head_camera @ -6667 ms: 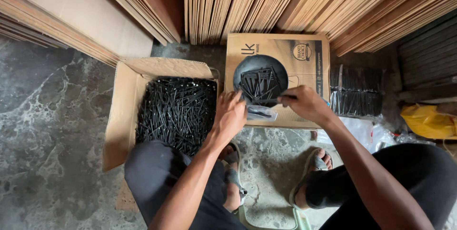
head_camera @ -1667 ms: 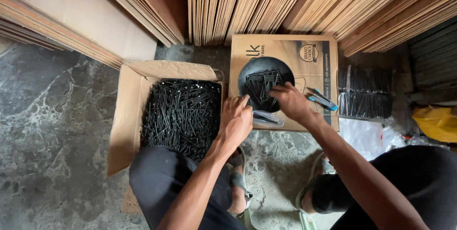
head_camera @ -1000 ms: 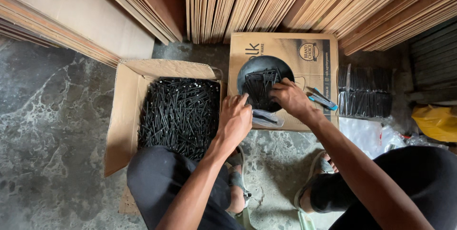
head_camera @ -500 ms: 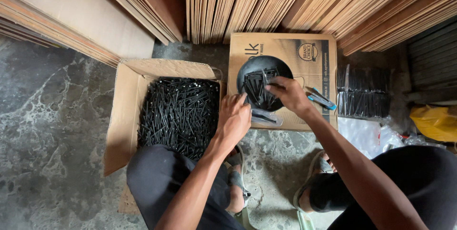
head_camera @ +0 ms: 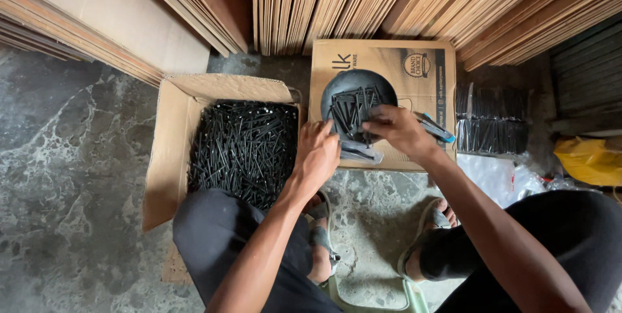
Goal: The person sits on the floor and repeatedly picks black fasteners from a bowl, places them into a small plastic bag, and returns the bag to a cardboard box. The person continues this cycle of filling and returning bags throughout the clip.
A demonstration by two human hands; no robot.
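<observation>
1. An open brown cardboard box (head_camera: pixel 170 157), filled with a heap of loose black nails (head_camera: pixel 243 148), is sitting on the grey mottled stone floor (head_camera: pixel 71 177) at the left, its nails lying at mixed angles.
2. The left hand (head_camera: pixel 317 155) is hovering just right of that box, at the near-left rim of a round black shallow dish (head_camera: pixel 358 89); its fingers are curled loosely and its grip is looking empty, though the fingertips are partly hidden.
3. The dish is resting on a closed brown printed carton (head_camera: pixel 414 67), and a small bundle of black nails (head_camera: pixel 352 107) is lying in it, long axes running mostly away from the person, slightly fanned.
4. The right hand (head_camera: pixel 396 128) is reaching in from the right over the dish's near edge, its fingers pinching at the near ends of that bundle; it is the nearer hand, with the nails lying just ahead and to the left of its grip.
5. Packed rows of black nails (head_camera: pixel 492 135) are lying further right, beside a yellow plastic bag (head_camera: pixel 593 161).
</observation>
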